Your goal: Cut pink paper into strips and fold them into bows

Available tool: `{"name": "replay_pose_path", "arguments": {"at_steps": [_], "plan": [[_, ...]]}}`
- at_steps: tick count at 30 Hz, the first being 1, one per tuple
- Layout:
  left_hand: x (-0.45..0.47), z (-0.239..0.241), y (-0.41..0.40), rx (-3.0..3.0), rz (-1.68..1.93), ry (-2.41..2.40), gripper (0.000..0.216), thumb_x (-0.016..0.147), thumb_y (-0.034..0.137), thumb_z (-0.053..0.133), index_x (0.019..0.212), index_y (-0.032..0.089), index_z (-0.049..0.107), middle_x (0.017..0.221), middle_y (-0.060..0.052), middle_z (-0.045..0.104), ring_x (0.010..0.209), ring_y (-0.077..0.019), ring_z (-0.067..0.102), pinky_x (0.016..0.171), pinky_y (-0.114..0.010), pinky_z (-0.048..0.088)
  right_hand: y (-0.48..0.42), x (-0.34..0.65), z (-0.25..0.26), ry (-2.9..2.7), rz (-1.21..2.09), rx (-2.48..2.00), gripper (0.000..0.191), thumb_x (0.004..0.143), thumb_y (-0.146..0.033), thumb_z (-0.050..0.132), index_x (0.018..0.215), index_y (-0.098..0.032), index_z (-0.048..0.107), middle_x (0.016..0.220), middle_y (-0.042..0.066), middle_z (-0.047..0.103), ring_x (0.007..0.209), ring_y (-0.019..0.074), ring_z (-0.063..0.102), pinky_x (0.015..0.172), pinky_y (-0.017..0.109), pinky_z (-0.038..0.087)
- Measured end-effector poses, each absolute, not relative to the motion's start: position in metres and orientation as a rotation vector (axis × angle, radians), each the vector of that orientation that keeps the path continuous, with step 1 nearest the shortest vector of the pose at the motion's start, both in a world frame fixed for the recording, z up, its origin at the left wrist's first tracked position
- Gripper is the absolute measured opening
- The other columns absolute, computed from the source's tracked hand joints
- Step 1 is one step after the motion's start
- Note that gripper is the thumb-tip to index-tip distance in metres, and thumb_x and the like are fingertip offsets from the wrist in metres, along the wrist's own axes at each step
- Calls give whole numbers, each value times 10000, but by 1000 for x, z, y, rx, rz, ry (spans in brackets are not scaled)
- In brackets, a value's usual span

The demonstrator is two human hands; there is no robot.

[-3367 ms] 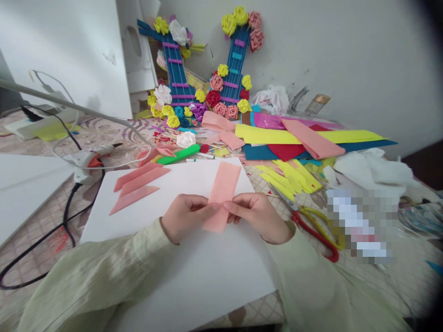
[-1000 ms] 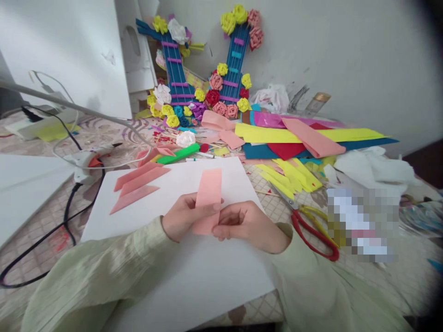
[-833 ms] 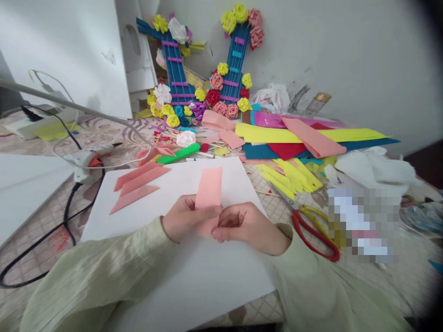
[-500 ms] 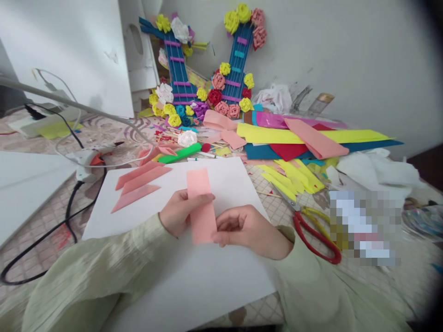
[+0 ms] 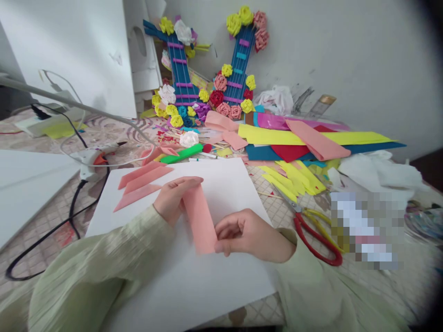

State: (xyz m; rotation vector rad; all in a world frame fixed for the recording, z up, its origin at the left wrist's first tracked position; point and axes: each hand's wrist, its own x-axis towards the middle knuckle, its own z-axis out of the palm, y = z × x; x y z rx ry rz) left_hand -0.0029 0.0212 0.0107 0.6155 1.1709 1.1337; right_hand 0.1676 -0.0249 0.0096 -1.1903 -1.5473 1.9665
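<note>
A pink paper strip (image 5: 200, 221) is held between both hands above a white board (image 5: 221, 184). My left hand (image 5: 175, 196) grips its upper end, the thumb lying across the top edge. At the strip's lower right corner, my right hand (image 5: 238, 233) pinches the paper between thumb and fingers. The strip slants, its lower end toward me. Several folded pink strips with slanted ends (image 5: 145, 177) lie on the board's left part, just beyond my left hand.
Red-and-yellow-handled scissors (image 5: 316, 233) lie right of the board beside yellow strips (image 5: 294, 177). A hot glue gun (image 5: 90, 163) and its black cord are at left. Two blue guitar shapes with paper flowers (image 5: 238, 64) lean on the wall. Crepe paper rolls (image 5: 311, 136) lie behind.
My left hand has slid up to the strip's top end, thumb now over the edge. The strip has tilted, and my right hand keeps its pinch on the lower corner.
</note>
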Motion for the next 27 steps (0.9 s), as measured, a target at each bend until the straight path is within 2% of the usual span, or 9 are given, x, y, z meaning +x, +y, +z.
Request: {"name": "replay_pose_path", "arguments": {"at_steps": [4,10,16,21,27], "plan": [[-6,5,24,678,1192,1136,119,544,247,709,608,157,668,652,10,620,622,-87,516,531,-168,384,-22,172,9,-1607,1926,-1184,229,615,-293,676,759,-129,606,632,9,600,554,103,545,567,246,449],[2,-3,9,1030,1057,1137,106,606,274,662,631,173,680,634,-11,642,595,-123,533,566,-223,409,-19,165,4,-1523,1683,-1172,249,666,-334,634,821,-139,621,786,44,633,728,137,571,693,269,455],[10,-1,-1,1124,927,1108,114,615,275,645,626,165,674,610,-16,650,583,-142,559,561,-237,435,-18,160,1,-1450,1584,-1225,202,666,-339,630,724,-145,629,684,15,620,642,124,560,615,248,453],[7,-1,4,1110,1013,1193,107,603,284,662,623,180,678,679,-19,663,675,-149,562,622,-229,423,-19,163,1,-1456,1623,-1261,216,670,-347,622,715,-136,634,672,26,619,607,120,550,581,247,445],[-4,-3,18,962,1169,1221,134,583,300,674,655,186,683,700,-18,658,597,-124,525,519,-216,369,-21,163,2,-1467,1745,-1278,240,642,-371,638,677,-134,630,595,14,598,550,110,538,554,245,447]]}}
